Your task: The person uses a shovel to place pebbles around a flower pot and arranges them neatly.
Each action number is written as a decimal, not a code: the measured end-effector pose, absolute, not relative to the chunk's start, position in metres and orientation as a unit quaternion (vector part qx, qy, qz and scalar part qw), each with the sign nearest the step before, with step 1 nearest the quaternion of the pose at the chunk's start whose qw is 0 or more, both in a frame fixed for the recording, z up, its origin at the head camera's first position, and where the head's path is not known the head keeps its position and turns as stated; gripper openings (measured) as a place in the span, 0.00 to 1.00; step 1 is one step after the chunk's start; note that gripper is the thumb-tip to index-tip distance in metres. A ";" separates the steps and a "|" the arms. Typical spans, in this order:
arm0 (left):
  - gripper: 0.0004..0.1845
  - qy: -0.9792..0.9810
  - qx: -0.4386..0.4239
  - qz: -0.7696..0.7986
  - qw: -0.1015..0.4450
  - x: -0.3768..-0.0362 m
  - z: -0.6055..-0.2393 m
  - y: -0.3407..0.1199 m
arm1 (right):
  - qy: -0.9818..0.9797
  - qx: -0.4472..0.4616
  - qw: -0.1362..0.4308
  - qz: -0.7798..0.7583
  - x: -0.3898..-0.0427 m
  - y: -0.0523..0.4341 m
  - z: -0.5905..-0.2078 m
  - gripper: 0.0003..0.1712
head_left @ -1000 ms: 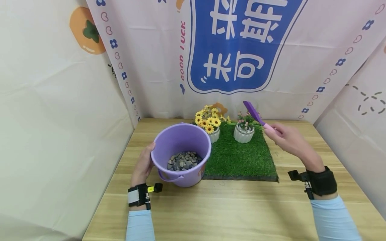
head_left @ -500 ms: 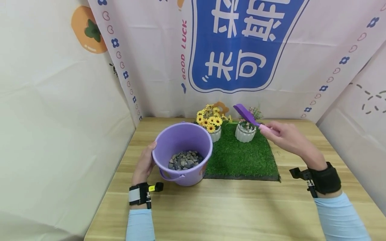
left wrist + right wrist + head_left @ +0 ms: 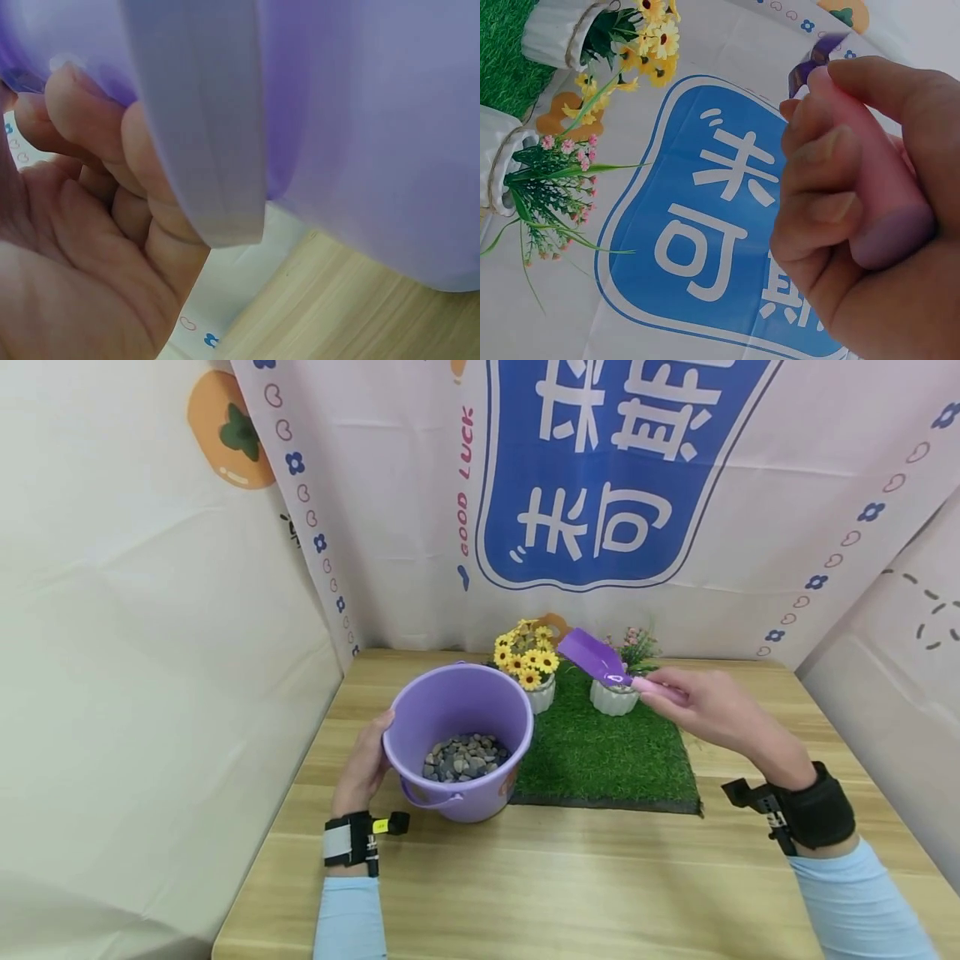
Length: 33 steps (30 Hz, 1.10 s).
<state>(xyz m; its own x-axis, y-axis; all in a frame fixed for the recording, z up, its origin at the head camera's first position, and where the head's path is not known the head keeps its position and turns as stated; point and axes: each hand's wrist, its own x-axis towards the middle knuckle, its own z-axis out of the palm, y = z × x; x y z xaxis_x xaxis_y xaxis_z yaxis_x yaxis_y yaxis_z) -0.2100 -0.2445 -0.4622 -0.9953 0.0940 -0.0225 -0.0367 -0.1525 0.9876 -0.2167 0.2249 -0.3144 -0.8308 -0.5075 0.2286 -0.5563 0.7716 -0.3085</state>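
A purple bucket (image 3: 457,706) with grey pebbles (image 3: 463,757) in its bottom stands on the wooden table. My left hand (image 3: 365,768) holds its left side; in the left wrist view the fingers (image 3: 112,142) curl against the bucket wall (image 3: 360,127) beside its handle band. My right hand (image 3: 701,706) grips the pink handle (image 3: 870,202) of a purple scoop (image 3: 592,656), held in the air over the white pot with pink flowers (image 3: 613,695), its blade pointing left toward the bucket.
A square of green artificial grass (image 3: 603,752) lies right of the bucket. A white pot of yellow flowers (image 3: 528,664) stands at its back left corner. Printed cloth walls (image 3: 600,485) close in the table (image 3: 562,885) on three sides.
My right hand has swung the scoop down and to the left, from raised beside the pink-flower pot to level over it. The left hand stays on the bucket.
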 end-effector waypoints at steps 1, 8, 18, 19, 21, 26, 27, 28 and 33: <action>0.30 0.650 0.021 0.758 0.043 -0.210 -0.462 -0.244 | -0.938 0.285 0.066 0.185 -0.217 0.224 -0.314 0.18; 0.28 0.649 -0.003 0.760 0.032 -0.210 -0.463 -0.241 | -0.934 0.303 0.065 0.178 -0.217 0.220 -0.310 0.17; 0.29 0.667 0.031 0.742 0.052 -0.204 -0.451 -0.242 | -0.929 0.325 0.033 0.173 -0.218 0.211 -0.302 0.18; 0.29 0.669 0.033 0.741 0.051 -0.202 -0.449 -0.241 | -0.929 0.327 0.030 0.170 -0.218 0.209 -0.301 0.18; 0.29 0.671 0.033 0.739 0.049 -0.200 -0.445 -0.240 | -0.926 0.336 0.030 0.167 -0.219 0.205 -0.298 0.18; 0.29 0.670 0.036 0.740 0.052 -0.201 -0.447 -0.241 | -0.921 0.356 0.024 0.156 -0.221 0.192 -0.289 0.17; 0.28 0.668 0.034 0.741 0.052 -0.202 -0.448 -0.242 | -0.920 0.360 0.023 0.152 -0.221 0.189 -0.287 0.17; 0.28 0.667 0.034 0.742 0.053 -0.203 -0.450 -0.242 | -0.920 0.362 0.023 0.147 -0.221 0.186 -0.285 0.17; 0.29 0.659 0.022 0.750 0.050 -0.208 -0.459 -0.244 | -0.919 0.372 0.037 0.125 -0.222 0.177 -0.273 0.15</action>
<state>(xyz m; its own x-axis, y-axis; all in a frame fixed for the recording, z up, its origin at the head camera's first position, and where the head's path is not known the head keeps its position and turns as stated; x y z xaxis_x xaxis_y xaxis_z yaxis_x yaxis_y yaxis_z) -0.2080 -0.2440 -0.4588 -0.9939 0.1046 -0.0336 -0.0467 -0.1259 0.9909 -0.2217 0.1770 -0.2732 -0.7199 -0.6749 0.1618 -0.6936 0.6912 -0.2029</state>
